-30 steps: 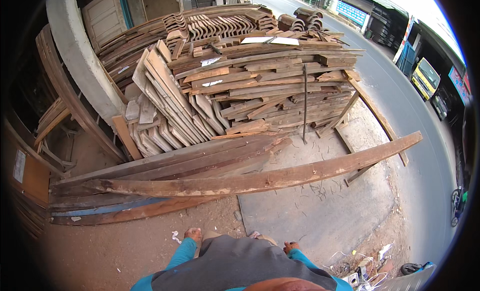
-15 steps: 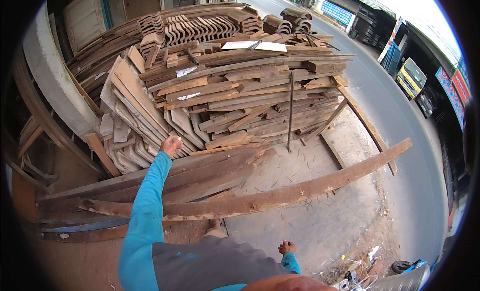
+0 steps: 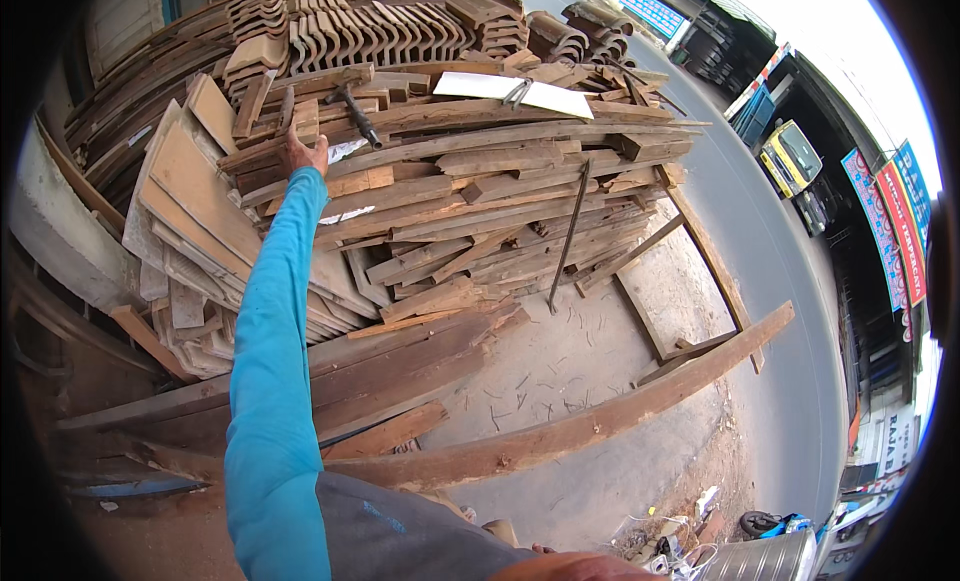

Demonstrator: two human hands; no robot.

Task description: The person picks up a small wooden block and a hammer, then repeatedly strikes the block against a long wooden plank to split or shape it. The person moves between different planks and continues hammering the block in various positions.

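My left hand (image 3: 306, 156) is stretched out over the timber stack, its thumb and fingers apart. The fingertips are at the end of a short wooden block (image 3: 306, 119); whether they touch it I cannot tell. Just right of that hand lies a hammer (image 3: 358, 117) with a dark grip, slanting across the planks. Below spreads the stack of old wooden planks (image 3: 470, 196). Of my right hand only a sliver of skin seems to show at the lower edge, mostly hidden by my body.
Flat boards (image 3: 190, 206) lean at the left. Roof tiles (image 3: 380, 33) line the back. A white panel (image 3: 510, 93) lies on the stack, and a metal bar (image 3: 570, 236) leans against it. A long beam (image 3: 570, 431) crosses before me. The road (image 3: 770, 331) runs along the right.
My left hand has moved forward and up from beside the leaning boards to the top of the stack, near the hammer. My right hand has mostly dropped out of sight. The view has shifted.
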